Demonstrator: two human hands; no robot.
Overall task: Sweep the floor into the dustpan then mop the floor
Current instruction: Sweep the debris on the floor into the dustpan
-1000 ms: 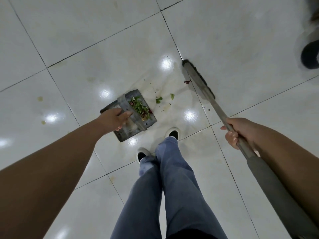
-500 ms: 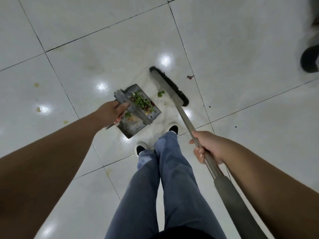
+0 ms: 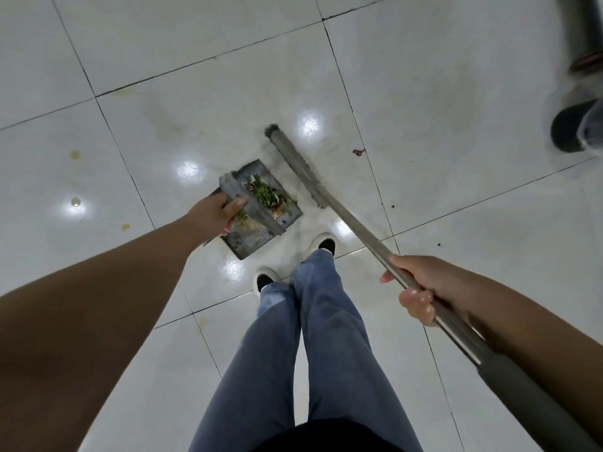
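A grey metal dustpan [image 3: 253,238] rests on the white tiled floor [image 3: 440,93] just ahead of my feet. Green and red scraps [image 3: 266,197] lie inside it. My left hand [image 3: 213,215] grips its handle at the left side. My right hand [image 3: 416,288] is closed around the metal pole of a push broom [image 3: 346,216]. The broom's long head [image 3: 295,164] sits just right of the dustpan's mouth, close to its edge. One small red scrap [image 3: 358,152] lies on the floor right of the broom head.
My two legs in blue jeans and white shoes [image 3: 321,244] stand right behind the dustpan. Yellowish spots [image 3: 75,154] mark the tiles at left, dark specks [image 3: 392,207] at right. A dark blurred object [image 3: 574,128] stands at the far right edge.
The broom head swept leftwards to the dustpan's mouth, and the loose green scraps in front of it are no longer on the floor. My left hand kept hold of the dustpan.
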